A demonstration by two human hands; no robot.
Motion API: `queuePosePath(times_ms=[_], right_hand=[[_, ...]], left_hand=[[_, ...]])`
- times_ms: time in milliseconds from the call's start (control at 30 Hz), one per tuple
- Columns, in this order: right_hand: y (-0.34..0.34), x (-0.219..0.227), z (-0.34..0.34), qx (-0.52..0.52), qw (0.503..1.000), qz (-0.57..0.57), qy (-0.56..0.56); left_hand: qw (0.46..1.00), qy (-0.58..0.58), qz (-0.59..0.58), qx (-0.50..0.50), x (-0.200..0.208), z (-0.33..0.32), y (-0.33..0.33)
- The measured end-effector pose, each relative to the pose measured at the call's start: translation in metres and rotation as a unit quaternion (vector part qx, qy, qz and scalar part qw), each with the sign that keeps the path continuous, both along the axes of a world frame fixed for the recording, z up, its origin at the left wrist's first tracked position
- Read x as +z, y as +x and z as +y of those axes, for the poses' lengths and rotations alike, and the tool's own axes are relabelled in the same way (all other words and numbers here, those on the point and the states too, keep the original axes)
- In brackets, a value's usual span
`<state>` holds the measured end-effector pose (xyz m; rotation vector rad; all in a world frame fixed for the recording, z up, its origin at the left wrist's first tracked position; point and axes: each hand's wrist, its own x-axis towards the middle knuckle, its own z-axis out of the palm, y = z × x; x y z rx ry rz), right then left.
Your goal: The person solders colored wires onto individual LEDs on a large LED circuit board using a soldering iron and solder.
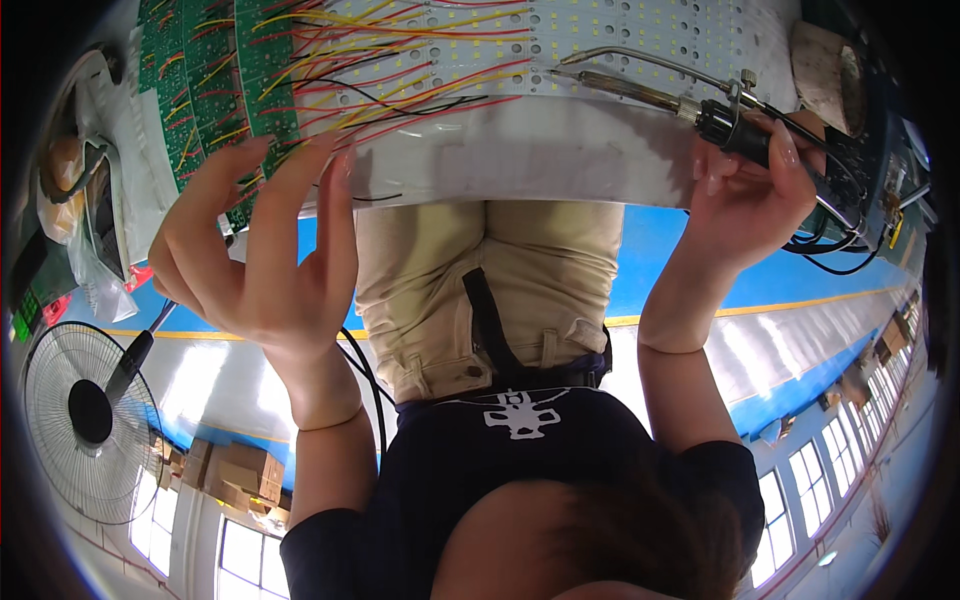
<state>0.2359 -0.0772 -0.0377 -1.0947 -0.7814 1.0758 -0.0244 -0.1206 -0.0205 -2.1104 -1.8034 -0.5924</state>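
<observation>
In my right hand [750, 190] is a soldering iron [732, 130] with a black handle, its fingers closed round the grip. A thin curved metal tube [650, 62] is clamped along the iron, and the metal tip points left over a white panel [480, 65] dotted with small yellow squares. My left hand [270, 230] is bent over the near end of the green circuit boards [265, 90]. Its thumb and forefinger come together on a thin wire, mostly hidden by the fingertips. Red, yellow and black wires [400, 75] fan rightward from the boards across the panel.
A whitish bench edge [520, 150] runs before my lap. At the right stand a worn brownish block [828, 75] and dark cables [840, 250]. Clear plastic bags [95, 200] lie at the left, with a fan [90, 410] below. Cardboard boxes [240, 470] stand on the floor.
</observation>
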Motion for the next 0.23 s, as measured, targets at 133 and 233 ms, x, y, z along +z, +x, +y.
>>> queuePosePath(times_ms=[133,233], right_hand=[[0.001,-0.0051,0.0002,0.002,1.0,0.01,0.015],[0.0036,-0.0076,-0.0005,0.017,1.0,0.0,0.02]], left_hand=[[1.0,-0.001,0.004,0.003,-0.0035,0.0005,-0.0038],[1.0,0.01,-0.027,0.012,-0.0057,-0.003,-0.0041]])
